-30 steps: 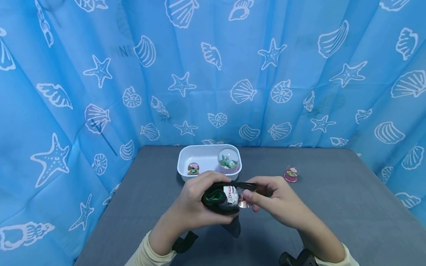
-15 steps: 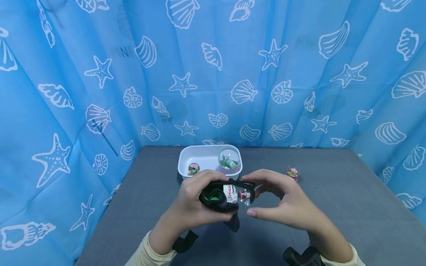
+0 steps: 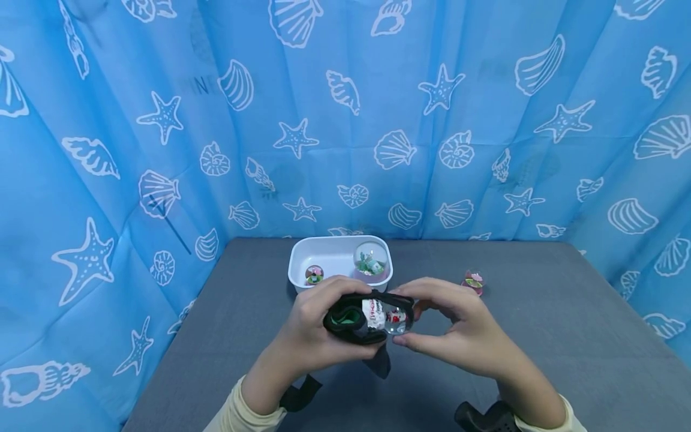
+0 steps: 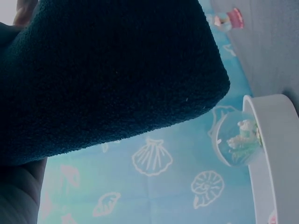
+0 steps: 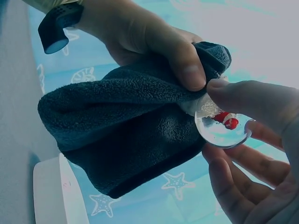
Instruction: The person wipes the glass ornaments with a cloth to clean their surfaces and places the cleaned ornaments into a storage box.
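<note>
A small snow globe (image 3: 396,321) with a white lettered base and a red-and-white figure lies on its side above the table. Dark towelling cloth (image 3: 345,318) wraps its base, and my left hand (image 3: 313,330) grips the bundle. In the right wrist view the left thumb presses the cloth (image 5: 126,116) beside the globe's base. The clear dome (image 5: 222,130) pokes out toward my right hand (image 3: 453,318), whose thumb and fingers curl around it with fingertips at the glass. The left wrist view is mostly filled by the cloth (image 4: 117,70).
Behind the hands, a white tray (image 3: 299,255) holds a large snow globe (image 3: 370,262) and a small one (image 3: 314,275). Another small pink-based globe (image 3: 474,281) stands on the grey table (image 3: 540,312) to the right. A blue shell-print curtain (image 3: 345,138) hangs along the back and sides.
The right fingers first covered the dome, then opened away from it, showing the figure. Now the right thumb has come back in close to the glass. The left hand keeps its grip.
</note>
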Action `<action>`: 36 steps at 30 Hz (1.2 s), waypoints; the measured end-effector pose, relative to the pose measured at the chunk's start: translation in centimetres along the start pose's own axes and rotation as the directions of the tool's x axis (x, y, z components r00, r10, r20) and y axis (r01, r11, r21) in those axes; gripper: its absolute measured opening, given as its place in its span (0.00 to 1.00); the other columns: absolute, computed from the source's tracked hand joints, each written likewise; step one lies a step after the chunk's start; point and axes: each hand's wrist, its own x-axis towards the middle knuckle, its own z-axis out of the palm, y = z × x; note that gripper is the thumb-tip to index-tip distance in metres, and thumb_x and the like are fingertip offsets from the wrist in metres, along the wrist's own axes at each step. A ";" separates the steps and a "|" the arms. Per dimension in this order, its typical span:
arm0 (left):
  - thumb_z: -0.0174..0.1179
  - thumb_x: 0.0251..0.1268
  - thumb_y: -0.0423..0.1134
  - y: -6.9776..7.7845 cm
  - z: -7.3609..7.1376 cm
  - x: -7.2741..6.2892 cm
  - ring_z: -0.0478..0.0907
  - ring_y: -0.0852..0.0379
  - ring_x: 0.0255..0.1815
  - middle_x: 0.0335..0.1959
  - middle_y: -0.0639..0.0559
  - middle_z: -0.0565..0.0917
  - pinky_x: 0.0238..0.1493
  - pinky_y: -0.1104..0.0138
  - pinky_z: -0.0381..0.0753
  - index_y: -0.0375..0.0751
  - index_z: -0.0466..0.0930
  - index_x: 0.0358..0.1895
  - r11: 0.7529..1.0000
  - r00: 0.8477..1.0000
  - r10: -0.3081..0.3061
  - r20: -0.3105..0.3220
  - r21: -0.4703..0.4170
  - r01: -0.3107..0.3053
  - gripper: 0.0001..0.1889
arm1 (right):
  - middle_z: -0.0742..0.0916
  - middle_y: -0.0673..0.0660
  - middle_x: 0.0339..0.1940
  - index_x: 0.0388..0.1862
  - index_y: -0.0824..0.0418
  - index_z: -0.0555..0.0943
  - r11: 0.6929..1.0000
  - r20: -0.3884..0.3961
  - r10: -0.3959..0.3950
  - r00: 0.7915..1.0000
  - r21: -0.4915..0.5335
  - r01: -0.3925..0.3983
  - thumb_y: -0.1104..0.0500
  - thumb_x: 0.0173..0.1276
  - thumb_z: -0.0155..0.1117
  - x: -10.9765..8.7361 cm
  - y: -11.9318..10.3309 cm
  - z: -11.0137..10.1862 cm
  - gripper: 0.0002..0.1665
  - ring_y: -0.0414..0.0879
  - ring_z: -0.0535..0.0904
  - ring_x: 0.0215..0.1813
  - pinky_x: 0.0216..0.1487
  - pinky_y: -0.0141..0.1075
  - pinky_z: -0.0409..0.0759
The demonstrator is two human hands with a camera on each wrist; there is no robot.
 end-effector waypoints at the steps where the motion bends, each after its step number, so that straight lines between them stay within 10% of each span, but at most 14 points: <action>1: 0.87 0.41 0.31 0.0 0.0 0.0 0.87 0.53 0.55 0.54 0.44 0.87 0.60 0.63 0.89 0.38 0.78 0.61 1.000 1.000 -0.001 0.004 -0.004 0.001 0.38 | 0.90 0.55 0.54 0.60 0.60 0.85 1.000 -0.002 0.000 1.000 -0.005 0.000 0.73 0.51 0.86 0.0 0.0 0.0 0.36 0.40 0.85 0.51 0.46 0.31 0.88; 17: 0.87 0.41 0.31 -0.1 0.2 0.0 0.86 0.54 0.55 0.55 0.44 0.87 0.59 0.63 0.89 0.37 0.78 0.62 0.999 0.999 -0.036 0.027 -0.014 0.037 0.40 | 0.89 0.44 0.39 0.55 0.50 0.87 0.978 0.034 0.201 0.979 -0.065 -0.198 0.66 0.58 0.84 -0.1 -0.3 -0.4 0.27 0.39 0.79 0.31 0.30 0.33 0.81; 28: 0.87 0.41 0.32 0.0 0.3 0.0 0.86 0.53 0.56 0.55 0.44 0.87 0.61 0.62 0.88 0.38 0.79 0.62 1.000 1.000 -0.013 0.023 0.000 0.013 0.39 | 0.89 0.48 0.33 0.50 0.56 0.88 0.964 0.085 0.251 0.964 0.071 -0.257 0.68 0.69 0.72 0.1 -0.2 -0.1 0.13 0.42 0.82 0.29 0.30 0.37 0.84; 36: 0.87 0.41 0.31 0.1 0.0 0.0 0.85 0.53 0.55 0.55 0.45 0.87 0.60 0.62 0.89 0.38 0.79 0.61 1.000 1.000 0.001 -0.004 0.025 -0.001 0.38 | 0.89 0.49 0.43 0.57 0.56 0.86 0.979 0.063 0.187 0.980 0.067 -0.191 0.71 0.59 0.80 -0.1 0.1 -0.3 0.27 0.42 0.84 0.37 0.36 0.37 0.88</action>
